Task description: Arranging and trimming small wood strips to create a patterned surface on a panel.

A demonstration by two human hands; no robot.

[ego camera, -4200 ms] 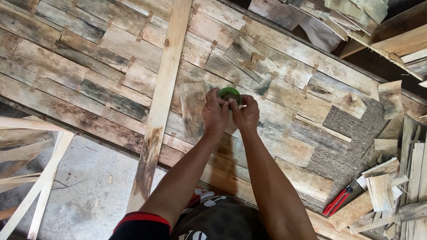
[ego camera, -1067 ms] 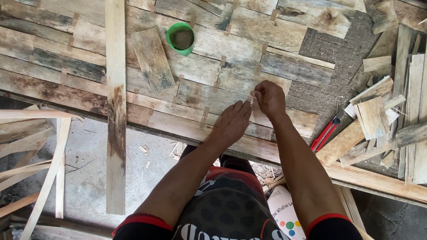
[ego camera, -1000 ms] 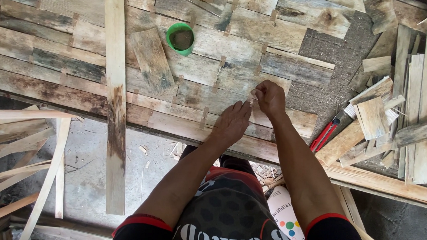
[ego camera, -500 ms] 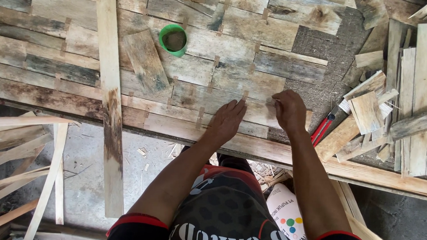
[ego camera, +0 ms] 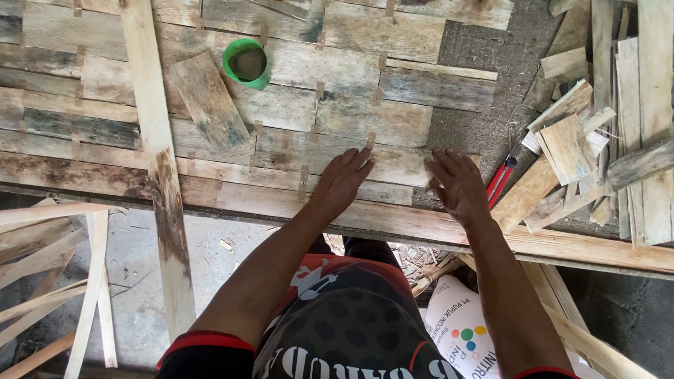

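The left hand lies flat on the big wooden panel, fingers spread out, holding nothing. It presses on one short board near the front edge of the panel. The right hand lies flat too, fingers spread and holding nothing, at the right end of that same board, where the boards stop and the rough grey part of the panel begins. The two hands are near each other but not touching.

The panel is made of many old grey and brown boards laid side by side, with little tan strips over the joins. A green cup with something dark inside stands on the panel, well beyond the left hand and to its left. Just left of the cup lies a loose short plank, tilted. A long pale plank lies across the left part of the panel and sticks out past its front edge over the grey floor.

Right of the panel's boards, a red tool lies just beside the right hand. Past it is a pile of wood scraps. Thin sticks lie on the floor at the left, in front of the panel.
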